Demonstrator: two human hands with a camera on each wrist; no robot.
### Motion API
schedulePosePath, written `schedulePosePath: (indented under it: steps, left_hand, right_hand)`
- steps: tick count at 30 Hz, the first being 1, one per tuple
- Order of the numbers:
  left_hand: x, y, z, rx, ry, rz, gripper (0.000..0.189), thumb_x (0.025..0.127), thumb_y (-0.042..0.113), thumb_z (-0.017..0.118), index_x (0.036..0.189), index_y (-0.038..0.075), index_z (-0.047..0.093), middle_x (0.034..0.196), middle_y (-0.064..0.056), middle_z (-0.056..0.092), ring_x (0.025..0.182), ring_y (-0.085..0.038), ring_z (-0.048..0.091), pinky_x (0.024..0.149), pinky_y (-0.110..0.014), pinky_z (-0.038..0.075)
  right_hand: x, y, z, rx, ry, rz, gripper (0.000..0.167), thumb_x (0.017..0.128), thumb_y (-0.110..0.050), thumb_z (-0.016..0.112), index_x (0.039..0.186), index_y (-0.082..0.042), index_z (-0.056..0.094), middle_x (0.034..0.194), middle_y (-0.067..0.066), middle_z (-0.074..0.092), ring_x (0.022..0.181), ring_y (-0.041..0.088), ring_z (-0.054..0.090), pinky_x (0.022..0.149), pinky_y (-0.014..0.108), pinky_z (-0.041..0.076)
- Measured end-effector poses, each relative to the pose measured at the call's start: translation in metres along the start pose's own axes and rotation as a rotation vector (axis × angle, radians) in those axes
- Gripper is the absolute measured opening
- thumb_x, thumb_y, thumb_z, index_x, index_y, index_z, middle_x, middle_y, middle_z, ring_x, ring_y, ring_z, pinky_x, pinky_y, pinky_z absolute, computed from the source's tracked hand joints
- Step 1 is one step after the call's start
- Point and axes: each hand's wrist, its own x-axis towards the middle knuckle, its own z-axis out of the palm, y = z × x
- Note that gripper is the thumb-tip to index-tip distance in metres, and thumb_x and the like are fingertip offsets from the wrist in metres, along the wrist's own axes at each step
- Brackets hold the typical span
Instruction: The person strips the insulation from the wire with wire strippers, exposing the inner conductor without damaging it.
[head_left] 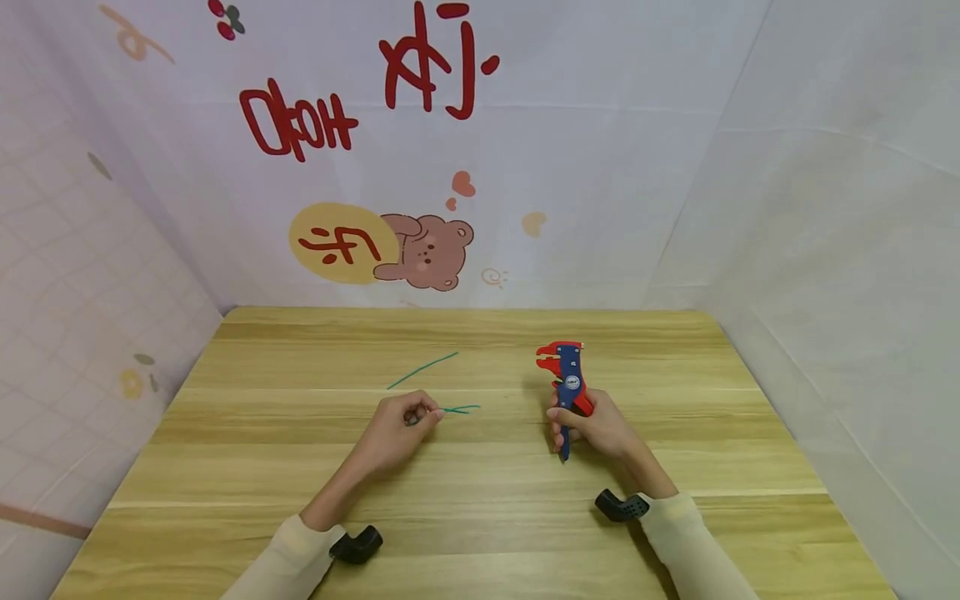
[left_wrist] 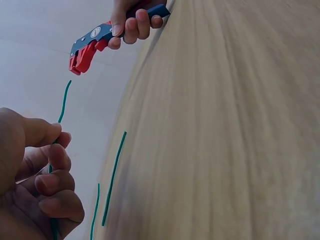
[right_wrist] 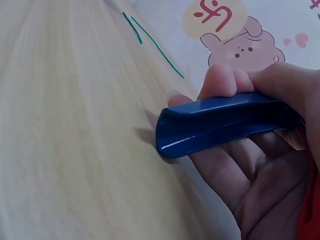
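Observation:
My left hand (head_left: 397,429) pinches a thin green wire (left_wrist: 64,102) between thumb and fingertips. One end sticks up past the thumb in the left wrist view, and the middle is covered by the fingers. In my right hand (head_left: 606,427) is a red and blue wire stripper (head_left: 572,375), gripped by its handles with the red jaws upward, pointing left. Its blue handle (right_wrist: 215,125) lies across the fingers in the right wrist view. Two more green wires lie on the table: a nearer one (left_wrist: 115,175) right by the left hand, and a farther one (head_left: 422,370).
The wooden table (head_left: 480,517) is bounded at the back by a white printed cloth (head_left: 600,150) with a bear and red characters. More cloth hangs along the left and right sides. A black wrist device (head_left: 357,545) sits at the left sleeve, another (head_left: 621,505) at the right.

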Motion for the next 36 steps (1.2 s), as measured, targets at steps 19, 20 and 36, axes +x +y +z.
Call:
schedulePosePath:
  steps: [19, 20, 36]
  left_hand:
    - [0.014, 0.011, 0.004, -0.014, 0.004, 0.079, 0.017, 0.101, 0.022, 0.067, 0.097, 0.008, 0.075, 0.073, 0.004, 0.058, 0.064, -0.010, 0.044, 0.063, -0.023, 0.038]
    - [0.015, 0.012, 0.004, -0.016, 0.004, 0.082, 0.017, 0.101, 0.022, 0.067, 0.098, 0.008, 0.075, 0.073, 0.003, 0.058, 0.063, -0.010, 0.044, 0.063, -0.023, 0.038]
    - [0.025, 0.017, 0.006, -0.027, 0.055, 0.078, 0.012, 0.100, 0.021, 0.068, 0.095, 0.011, 0.074, 0.076, 0.003, 0.062, 0.067, -0.011, 0.049, 0.065, -0.023, 0.040]
  right_hand:
    - [0.013, 0.002, 0.024, 0.026, -0.114, -0.022, 0.037, 0.099, -0.021, 0.069, 0.117, 0.005, 0.051, 0.084, 0.011, 0.066, 0.069, 0.026, 0.069, 0.074, 0.052, 0.062]
    - [0.014, 0.002, 0.025, 0.028, -0.118, -0.018, 0.037, 0.099, -0.022, 0.070, 0.117, 0.005, 0.051, 0.085, 0.011, 0.066, 0.069, 0.026, 0.069, 0.074, 0.051, 0.062]
    - [0.020, 0.003, 0.046, 0.028, -0.146, -0.026, 0.033, 0.099, -0.024, 0.070, 0.114, 0.001, 0.054, 0.083, 0.011, 0.068, 0.070, 0.026, 0.070, 0.074, 0.048, 0.062]
